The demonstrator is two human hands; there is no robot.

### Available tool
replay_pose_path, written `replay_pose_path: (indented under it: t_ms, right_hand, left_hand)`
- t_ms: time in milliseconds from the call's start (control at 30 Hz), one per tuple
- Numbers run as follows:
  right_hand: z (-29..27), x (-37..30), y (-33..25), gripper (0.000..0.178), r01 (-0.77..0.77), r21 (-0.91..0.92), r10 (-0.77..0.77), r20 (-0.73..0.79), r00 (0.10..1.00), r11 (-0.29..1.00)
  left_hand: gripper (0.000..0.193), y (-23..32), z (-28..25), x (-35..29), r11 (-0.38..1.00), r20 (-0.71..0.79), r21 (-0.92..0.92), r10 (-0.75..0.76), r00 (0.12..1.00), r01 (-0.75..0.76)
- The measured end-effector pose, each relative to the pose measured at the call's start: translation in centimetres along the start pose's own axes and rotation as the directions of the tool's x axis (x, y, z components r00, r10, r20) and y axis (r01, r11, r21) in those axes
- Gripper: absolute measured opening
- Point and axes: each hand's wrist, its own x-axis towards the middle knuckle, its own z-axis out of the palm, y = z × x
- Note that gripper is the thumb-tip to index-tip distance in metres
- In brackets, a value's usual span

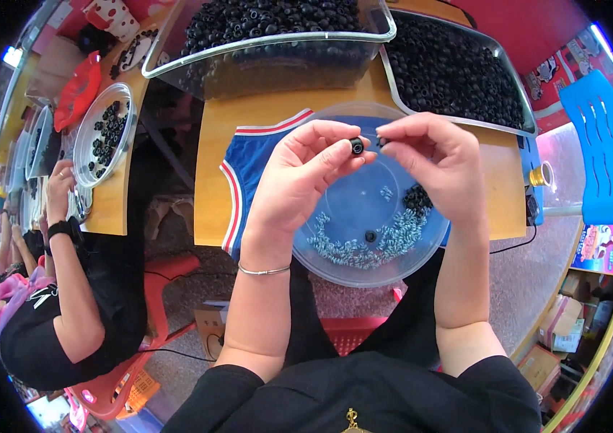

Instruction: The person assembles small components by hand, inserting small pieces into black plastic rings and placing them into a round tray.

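Observation:
My left hand (296, 173) pinches a small round black piece with a hole in it (357, 146) between thumb and fingertips. Close on its right, my right hand (445, 166) has thumb and forefinger pressed together on a tiny dark bit (383, 141), too small to name. Both hands are raised over a clear round plastic tray (364, 191). Inside the tray, small pale shiny pieces (404, 234) lie in a curved heap along the near side. One black round piece (371, 236) rests among them, and a dark cluster (416, 198) lies beside my right wrist.
Behind the tray stands a clear bin (270, 68) of black ring-like pieces; a shallow tray (530, 124) of them is at the far right. Blue cloth with striped trim (256, 155) lies left. Another person's arm (76, 281) is by a bowl (125, 144). A blue slatted panel (602, 151) stands right.

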Motion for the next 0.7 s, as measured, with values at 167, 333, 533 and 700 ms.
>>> replay_pose_path:
  t_ms: [167, 333, 533, 700]
  right_hand:
    - [0.5, -0.3, 0.0, 0.014, 0.109, -0.034, -0.107, 0.055, 0.993, 0.993]
    - [0.4, -0.2, 0.4, 0.013, 0.164, -0.085, -0.158, 0.067, 0.985, 0.983]
    - [0.3, -0.2, 0.3, 0.014, 0.195, -0.172, -0.180, 0.103, 0.978, 0.965]
    - [0.5, -0.3, -1.0, 0.018, 0.088, -0.200, -0.060, 0.141, 0.988, 0.976]
  left_hand:
    - [0.017, -0.1, 0.2, 0.0, 1.000, -0.041, 0.009, -0.029, 0.999, 0.030]
    - [0.016, -0.2, 0.3, 0.0, 0.998, -0.068, 0.024, -0.064, 0.996, 0.066]
    - [0.017, 0.0, 0.2, -0.1, 0.996, -0.031, 0.005, -0.084, 0.996, 0.084]
    - [0.016, -0.1, 0.2, -0.2, 0.993, -0.047, 0.047, -0.103, 0.994, 0.105]
